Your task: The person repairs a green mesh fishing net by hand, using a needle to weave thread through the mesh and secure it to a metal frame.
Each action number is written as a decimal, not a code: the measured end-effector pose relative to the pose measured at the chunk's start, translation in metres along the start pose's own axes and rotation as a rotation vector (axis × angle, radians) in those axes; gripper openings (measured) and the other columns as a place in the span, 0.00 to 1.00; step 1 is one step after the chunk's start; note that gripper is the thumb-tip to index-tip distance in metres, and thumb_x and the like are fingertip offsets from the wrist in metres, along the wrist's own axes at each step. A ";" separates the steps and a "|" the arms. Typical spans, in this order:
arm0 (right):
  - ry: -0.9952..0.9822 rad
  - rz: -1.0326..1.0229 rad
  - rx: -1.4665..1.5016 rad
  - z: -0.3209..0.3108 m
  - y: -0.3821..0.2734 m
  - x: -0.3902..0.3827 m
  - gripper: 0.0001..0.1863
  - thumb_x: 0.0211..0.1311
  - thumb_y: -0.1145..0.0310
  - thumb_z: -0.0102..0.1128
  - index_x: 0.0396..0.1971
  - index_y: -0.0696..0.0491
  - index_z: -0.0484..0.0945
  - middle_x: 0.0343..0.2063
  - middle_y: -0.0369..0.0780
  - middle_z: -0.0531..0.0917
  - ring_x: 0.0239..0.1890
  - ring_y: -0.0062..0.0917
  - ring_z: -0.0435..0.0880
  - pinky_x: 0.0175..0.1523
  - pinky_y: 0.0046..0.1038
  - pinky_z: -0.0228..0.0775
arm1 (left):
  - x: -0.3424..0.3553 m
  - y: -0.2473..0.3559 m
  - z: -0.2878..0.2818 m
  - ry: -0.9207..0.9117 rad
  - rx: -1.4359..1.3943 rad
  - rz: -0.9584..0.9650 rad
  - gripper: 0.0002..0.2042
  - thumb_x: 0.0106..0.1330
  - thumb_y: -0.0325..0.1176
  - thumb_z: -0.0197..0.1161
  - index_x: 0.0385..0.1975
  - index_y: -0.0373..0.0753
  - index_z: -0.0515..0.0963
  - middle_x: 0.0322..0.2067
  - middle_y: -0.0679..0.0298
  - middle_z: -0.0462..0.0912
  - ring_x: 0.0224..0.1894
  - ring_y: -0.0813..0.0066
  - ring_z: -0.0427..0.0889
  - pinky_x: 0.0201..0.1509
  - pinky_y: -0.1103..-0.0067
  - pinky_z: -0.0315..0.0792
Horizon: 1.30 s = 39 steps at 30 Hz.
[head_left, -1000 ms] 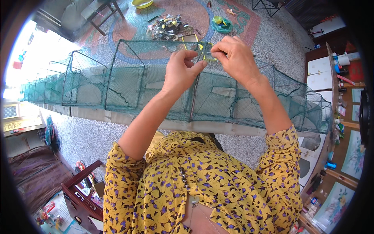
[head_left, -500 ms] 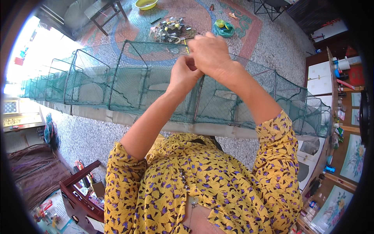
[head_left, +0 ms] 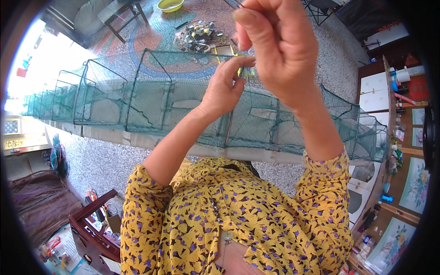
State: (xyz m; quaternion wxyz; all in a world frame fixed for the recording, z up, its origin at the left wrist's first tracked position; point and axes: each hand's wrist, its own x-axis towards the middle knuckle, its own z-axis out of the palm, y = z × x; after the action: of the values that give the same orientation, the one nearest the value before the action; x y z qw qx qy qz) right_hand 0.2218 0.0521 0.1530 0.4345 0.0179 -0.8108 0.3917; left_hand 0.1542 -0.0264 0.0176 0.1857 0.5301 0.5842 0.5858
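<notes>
A long green mesh net trap (head_left: 192, 87) on dark rectangular frames stretches across in front of me. At its top edge, near the middle, my left hand (head_left: 224, 87) is closed on the mesh, its index finger reaching right. Raised high to the right of it, my right hand (head_left: 284, 50) is closed, thumb against fingers. A thin dark needle-like rod (head_left: 233, 3) juts from its fingertips at the picture's upper edge. Any thread between the hands is too fine to make out.
Under the net runs a pale, narrow table (head_left: 137, 139). Beyond lie a pile of small mixed pieces (head_left: 197, 35), a yellow basin (head_left: 170, 5) and a wooden stool (head_left: 121, 18). Cluttered shelves (head_left: 401, 160) line the right; a dark red wooden chair (head_left: 94, 233) stands lower left.
My right hand has risen up and away from the net, with the thin rod at its fingertips. The left hand stays at the net's top edge, its index finger now stretched further right.
</notes>
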 end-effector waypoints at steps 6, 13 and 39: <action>-0.176 -0.026 -0.501 -0.063 -0.013 -0.017 0.05 0.61 0.69 0.59 0.32 0.53 0.76 0.19 0.36 0.77 0.20 0.20 0.76 0.27 0.19 0.68 | 0.000 0.004 -0.007 0.072 0.109 -0.059 0.15 0.51 0.17 0.61 0.39 0.38 0.71 0.32 0.65 0.73 0.30 0.74 0.70 0.37 0.79 0.70; -0.363 1.100 -0.403 -0.153 -0.003 -0.053 0.08 0.62 0.65 0.58 0.34 0.54 0.78 0.21 0.30 0.78 0.16 0.13 0.70 0.25 0.16 0.63 | 0.002 0.008 -0.014 -0.027 0.122 -0.043 0.09 0.54 0.18 0.62 0.33 0.35 0.72 0.33 0.63 0.74 0.33 0.74 0.76 0.38 0.80 0.71; -0.241 0.479 -0.543 -0.016 0.055 -0.086 0.04 0.53 0.70 0.61 0.28 0.53 0.77 0.29 0.39 0.76 0.38 0.34 0.76 0.42 0.34 0.70 | -0.025 -0.004 -0.017 0.043 0.061 -0.513 0.25 0.51 0.39 0.72 0.46 0.32 0.75 0.37 0.58 0.72 0.34 0.73 0.73 0.42 0.76 0.73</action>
State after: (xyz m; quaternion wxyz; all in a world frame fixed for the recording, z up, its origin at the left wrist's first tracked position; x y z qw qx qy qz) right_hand 0.2657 0.0739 0.0618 0.2211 -0.2421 -0.9115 0.2483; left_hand 0.1474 -0.0550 0.0085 0.2996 0.3572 0.7209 0.5128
